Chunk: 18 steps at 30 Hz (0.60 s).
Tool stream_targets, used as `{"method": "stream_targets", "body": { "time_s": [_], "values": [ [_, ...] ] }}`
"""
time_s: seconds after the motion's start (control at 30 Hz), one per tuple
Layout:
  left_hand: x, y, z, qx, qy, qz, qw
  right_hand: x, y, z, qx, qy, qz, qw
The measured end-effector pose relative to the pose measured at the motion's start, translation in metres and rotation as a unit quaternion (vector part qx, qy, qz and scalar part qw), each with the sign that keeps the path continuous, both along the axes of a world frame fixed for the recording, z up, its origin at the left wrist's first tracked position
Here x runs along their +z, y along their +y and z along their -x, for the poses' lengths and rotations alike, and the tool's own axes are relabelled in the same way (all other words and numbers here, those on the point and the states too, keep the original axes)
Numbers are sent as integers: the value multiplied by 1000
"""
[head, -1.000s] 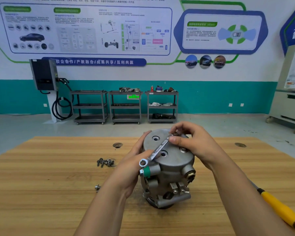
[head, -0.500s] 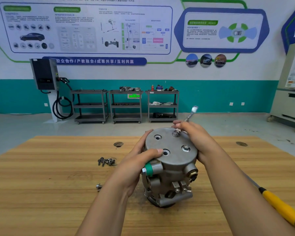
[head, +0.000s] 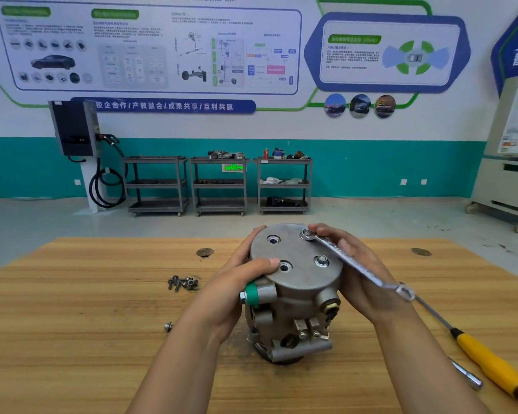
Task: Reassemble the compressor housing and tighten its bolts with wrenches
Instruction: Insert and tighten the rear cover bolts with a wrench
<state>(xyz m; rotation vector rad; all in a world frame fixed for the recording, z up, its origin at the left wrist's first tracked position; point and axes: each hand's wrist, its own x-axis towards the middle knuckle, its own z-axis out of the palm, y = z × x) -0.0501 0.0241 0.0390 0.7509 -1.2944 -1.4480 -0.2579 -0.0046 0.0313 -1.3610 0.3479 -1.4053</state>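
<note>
The grey metal compressor housing (head: 293, 282) stands upright on the wooden table (head: 72, 339), round end plate on top. My left hand (head: 237, 282) grips its left side, thumb lying on the plate beside an empty bolt hole. A silver combination wrench (head: 353, 261) has its ring end on the far bolt (head: 306, 234) and slants down to the right. My right hand (head: 356, 264) holds the wrench shaft, fingers over it, palm against the housing's right side. A second bolt (head: 321, 260) sits in the plate; two holes show no bolt.
Several loose bolts (head: 182, 282) lie left of the housing, and a single bolt (head: 168, 326) nearer me. A yellow-handled screwdriver (head: 488, 363) and a metal bar (head: 467, 376) lie at the right. Two round holes (head: 204, 252) mark the tabletop. Carts stand against the far wall.
The wrench swung round the far bolt: a second ago it pointed left toward me, half a second ago it pointed away, now it points down to the right. My left hand stayed on the housing.
</note>
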Motion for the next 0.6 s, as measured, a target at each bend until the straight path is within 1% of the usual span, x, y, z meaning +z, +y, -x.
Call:
{"method": "stream_targets", "body": {
  "time_s": [0.07,0.17,0.23,0.37,0.5,0.6],
  "values": [
    [-1,0,1,4,2,1,1000,2,0,3,-11,49,7,999],
    [-2,1,1,6,-1,0,1000,9,3,4,-25,96,21,995],
    [-3,2,1,4,-16,7,1000,17,5,2,-59,169,41,983],
    [-4,4,3,-1,-41,25,999,32,5,-10,-164,314,45,934],
    [-7,2,4,0,-25,26,999,46,1,-19,-237,361,39,901],
    [-6,0,2,-8,-39,27,999,53,-7,-28,-288,414,58,861]
  ]
}}
